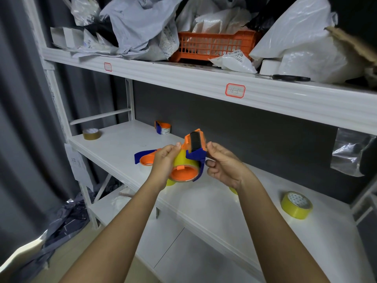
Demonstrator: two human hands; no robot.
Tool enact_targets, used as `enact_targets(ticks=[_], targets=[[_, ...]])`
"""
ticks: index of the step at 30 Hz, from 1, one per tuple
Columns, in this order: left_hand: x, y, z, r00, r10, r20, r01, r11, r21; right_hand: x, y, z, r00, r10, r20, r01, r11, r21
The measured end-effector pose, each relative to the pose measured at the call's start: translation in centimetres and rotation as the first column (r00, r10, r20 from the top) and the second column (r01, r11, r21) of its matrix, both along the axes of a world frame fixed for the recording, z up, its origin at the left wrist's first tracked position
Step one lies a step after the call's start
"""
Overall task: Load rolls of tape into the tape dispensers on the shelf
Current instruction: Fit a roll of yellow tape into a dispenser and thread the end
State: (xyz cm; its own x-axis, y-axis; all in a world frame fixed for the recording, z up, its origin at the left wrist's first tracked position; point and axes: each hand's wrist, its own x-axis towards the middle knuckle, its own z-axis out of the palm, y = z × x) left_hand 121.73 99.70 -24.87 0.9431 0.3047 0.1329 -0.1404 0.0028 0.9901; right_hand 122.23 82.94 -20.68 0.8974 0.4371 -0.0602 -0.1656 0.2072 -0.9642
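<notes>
Both hands held an orange-and-blue tape dispenser above the middle shelf: left hand curled around its yellow tape roll, right hand pinching the blue cutter end, other fingers loosely curled. Second dispenser lay behind the left hand; spare yellow roll sat well right.

An orange and blue tape dispenser is held above the white middle shelf, tilted, with a yellow tape roll seated on its orange core. A second dispenser is laid on the shelf just behind the left hand, and a third one is placed further back, near the wall. A brown tape roll is laid flat at the left end of the shelf. A yellow roll is set on the right part, tilted.
</notes>
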Motion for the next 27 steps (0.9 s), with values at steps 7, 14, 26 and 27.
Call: enact_targets(ticks=[7, 14, 26, 27], targets=[[-0.2, 0.2, 0.2, 1.0, -0.007, 0.0, 0.007, 1.0, -0.021, -0.2, 0.9, 0.3, 0.958, -0.209, 0.197, 0.22, 0.975, -0.036], [-1.0, 1.2, 0.3, 0.999, -0.048, 0.003, 0.049, 0.997, -0.062, 0.6, 2.2, -0.8, 0.992, -0.113, 0.057, 0.111, 0.993, 0.025], [-3.2, 6.4, -0.6, 0.998, -0.025, -0.053, 0.019, 0.994, -0.103, 0.2, 7.4, -1.3, 0.992, 0.012, 0.126, -0.018, 0.999, 0.047], [-3.2, 6.8, -0.9, 0.998, -0.035, -0.058, 0.029, 0.993, -0.116, 0.3, 7.8, -1.7, 0.991, 0.007, 0.134, -0.014, 0.999, 0.052]])
